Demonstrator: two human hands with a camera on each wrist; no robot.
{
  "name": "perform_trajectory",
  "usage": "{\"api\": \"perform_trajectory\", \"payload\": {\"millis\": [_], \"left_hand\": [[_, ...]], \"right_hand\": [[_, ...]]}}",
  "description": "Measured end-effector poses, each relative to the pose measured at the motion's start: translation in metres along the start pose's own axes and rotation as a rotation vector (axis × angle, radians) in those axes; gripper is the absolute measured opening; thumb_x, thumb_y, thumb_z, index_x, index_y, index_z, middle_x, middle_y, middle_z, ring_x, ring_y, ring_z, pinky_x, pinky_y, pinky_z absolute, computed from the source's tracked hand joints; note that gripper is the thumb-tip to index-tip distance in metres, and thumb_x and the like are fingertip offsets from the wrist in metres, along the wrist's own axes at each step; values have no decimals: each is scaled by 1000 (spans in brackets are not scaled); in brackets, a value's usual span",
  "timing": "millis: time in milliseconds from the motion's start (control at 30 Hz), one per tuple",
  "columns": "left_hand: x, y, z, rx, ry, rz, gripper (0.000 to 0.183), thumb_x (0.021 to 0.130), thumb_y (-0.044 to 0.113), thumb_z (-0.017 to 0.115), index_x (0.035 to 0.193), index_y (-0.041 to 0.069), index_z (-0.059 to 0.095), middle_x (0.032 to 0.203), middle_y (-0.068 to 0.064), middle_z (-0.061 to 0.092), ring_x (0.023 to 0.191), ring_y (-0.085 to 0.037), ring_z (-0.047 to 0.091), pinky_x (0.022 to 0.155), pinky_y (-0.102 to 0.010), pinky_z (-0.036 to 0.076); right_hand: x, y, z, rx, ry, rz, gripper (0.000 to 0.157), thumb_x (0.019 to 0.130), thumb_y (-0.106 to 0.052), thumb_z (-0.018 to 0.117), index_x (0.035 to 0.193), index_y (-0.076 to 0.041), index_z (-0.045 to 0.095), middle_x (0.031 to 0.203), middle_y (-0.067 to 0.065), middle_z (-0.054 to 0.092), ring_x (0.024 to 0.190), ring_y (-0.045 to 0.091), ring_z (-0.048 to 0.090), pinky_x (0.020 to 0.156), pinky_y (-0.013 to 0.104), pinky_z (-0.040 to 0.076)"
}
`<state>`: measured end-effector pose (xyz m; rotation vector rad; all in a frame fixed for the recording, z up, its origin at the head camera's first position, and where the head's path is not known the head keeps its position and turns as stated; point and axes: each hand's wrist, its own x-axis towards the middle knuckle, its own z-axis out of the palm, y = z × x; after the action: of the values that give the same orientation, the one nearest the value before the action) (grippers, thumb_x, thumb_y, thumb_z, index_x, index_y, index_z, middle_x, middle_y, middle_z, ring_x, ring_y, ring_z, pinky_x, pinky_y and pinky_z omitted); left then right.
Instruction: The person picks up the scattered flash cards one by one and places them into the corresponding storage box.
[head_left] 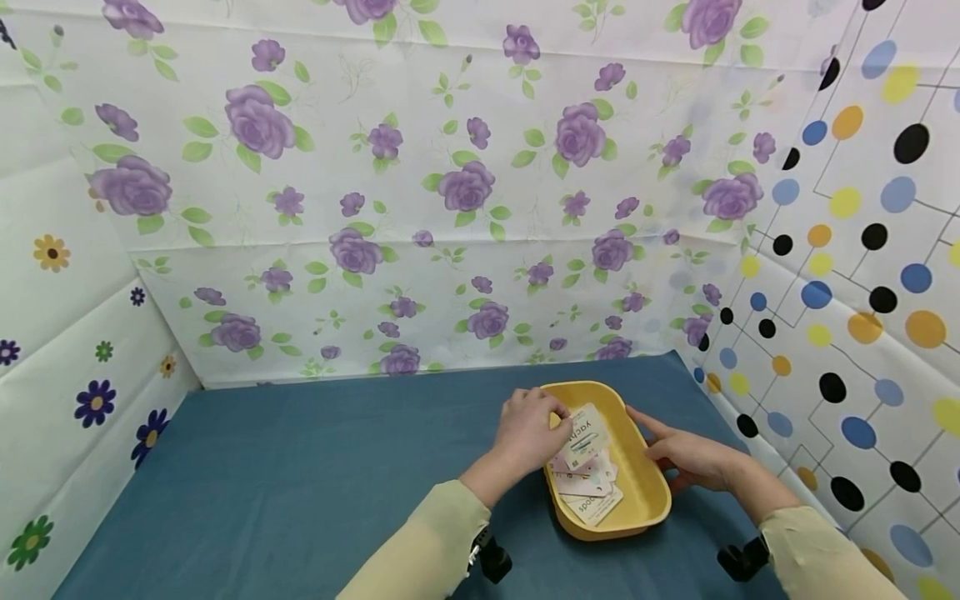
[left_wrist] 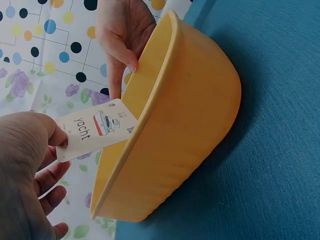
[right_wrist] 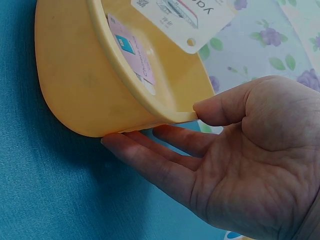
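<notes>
My left hand pinches a white card by its end, between thumb and forefinger. The word "yacht" and a drawing of a boat show on it. The card hangs over the yellow plastic basin, close above its rim. With the thumb at the rim and the fingers under the outer wall, my right hand grips the basin's right side. Several more cards lie inside along the left; a pink card among them leans near the wall in the right wrist view.
A blue cloth covers the table, and the basin is at its right part. Behind it hangs a white sheet with purple roses. A dotted sheet stands close on the right, a flowered one on the left.
</notes>
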<state>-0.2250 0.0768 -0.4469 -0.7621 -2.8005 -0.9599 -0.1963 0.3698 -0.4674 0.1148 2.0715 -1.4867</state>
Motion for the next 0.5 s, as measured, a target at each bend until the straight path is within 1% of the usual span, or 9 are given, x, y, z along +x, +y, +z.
{"api": "perform_trajectory", "payload": {"millis": [300,500], "left_hand": [[1,2,3,46,-18,14,15,100,32,61,93,25,72,116,3,61,118,-28,50,108,-51,37],[2,2,5,82,-35,9,16,101,33,60,95,26,73,118,3,61,116,-25,49,106,-48,38]], "right_hand": [[0,0,-1,6,-12,-7,87,101,-13,54,166,-35,0,156,31,35,110,37,65,78,54,58],[-1,0,-1,9,-22,-9,86,102,-13,53,166,-35,-1,155,31,36,110,38,65,78,55,58]]}}
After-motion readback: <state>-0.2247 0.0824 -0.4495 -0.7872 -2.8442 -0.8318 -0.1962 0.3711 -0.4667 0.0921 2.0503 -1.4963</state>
